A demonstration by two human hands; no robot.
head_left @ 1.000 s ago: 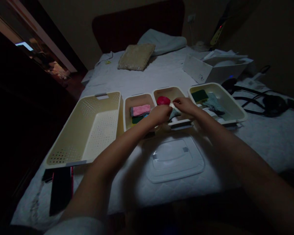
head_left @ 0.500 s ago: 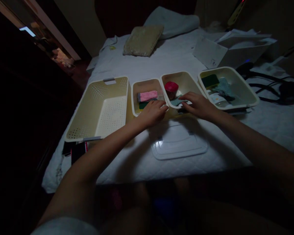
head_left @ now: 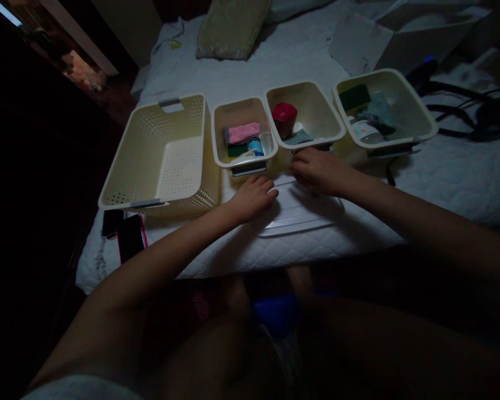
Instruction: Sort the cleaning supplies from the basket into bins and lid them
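Observation:
A clear plastic lid (head_left: 302, 214) lies flat on the bed in front of the bins. My left hand (head_left: 252, 199) hovers by the lid's left side, fingers loosely bent and apart, holding nothing. Above the lid's far right part is my right hand (head_left: 319, 171), its fingers curved downward near the front of a cream bin (head_left: 339, 130); I see nothing held in it. That bin contains a red-topped container (head_left: 284, 119) and a blue-green cloth (head_left: 300, 137). In the neighbouring bin (head_left: 219, 150) are a folded pink cloth (head_left: 244, 133), a green sponge and a small blue-labelled item (head_left: 255, 146).
A larger perforated basket (head_left: 150, 155) stands at left, with a phone (head_left: 131, 238) below it. The right bin (head_left: 427, 130) holds a green scouring pad (head_left: 354, 96), a cloth and a labelled bottle (head_left: 365, 131). Behind are a cushion (head_left: 233, 28), a white box (head_left: 362, 41) and black straps (head_left: 454, 125).
Both hands have drawn back from over the two middle bins toward the lid. The view has tipped downward, so the bins appear higher.

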